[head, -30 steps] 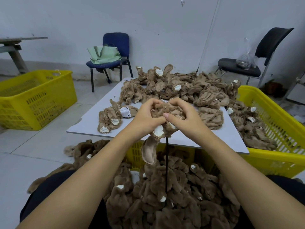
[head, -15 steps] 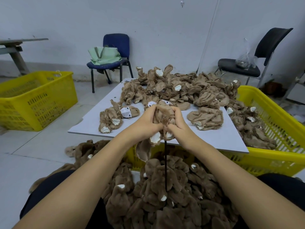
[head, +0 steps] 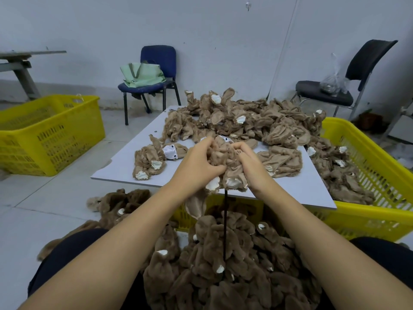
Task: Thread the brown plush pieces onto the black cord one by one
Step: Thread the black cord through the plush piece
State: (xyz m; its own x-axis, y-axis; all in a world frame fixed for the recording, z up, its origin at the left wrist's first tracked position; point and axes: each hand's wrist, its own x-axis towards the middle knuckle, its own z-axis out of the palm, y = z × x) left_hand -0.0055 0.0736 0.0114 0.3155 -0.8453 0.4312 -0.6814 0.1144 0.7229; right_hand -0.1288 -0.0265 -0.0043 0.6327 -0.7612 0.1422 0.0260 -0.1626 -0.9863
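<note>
A brown plush piece (head: 226, 162) with white patches is bunched between both hands over the near edge of the white board (head: 125, 166). My left hand (head: 196, 163) grips its left side and my right hand (head: 250, 163) grips its right side. The black cord (head: 225, 224) runs straight down from under the piece into a heap of threaded plush pieces (head: 214, 265) on my lap. The cord's top end is hidden inside the piece. A big pile of loose plush pieces (head: 241, 117) covers the far part of the board.
A small plush clump (head: 149, 163) lies at the board's left. A yellow crate (head: 366, 182) under and right of the board holds more pieces. Another yellow crate (head: 44, 133) stands on the floor at left. A blue chair (head: 154, 81) and a black chair (head: 339, 86) stand by the wall.
Both hands have drawn close together and down a little, bunching the plush piece tighter over the cord. The piece sits lower on the cord than a second ago.
</note>
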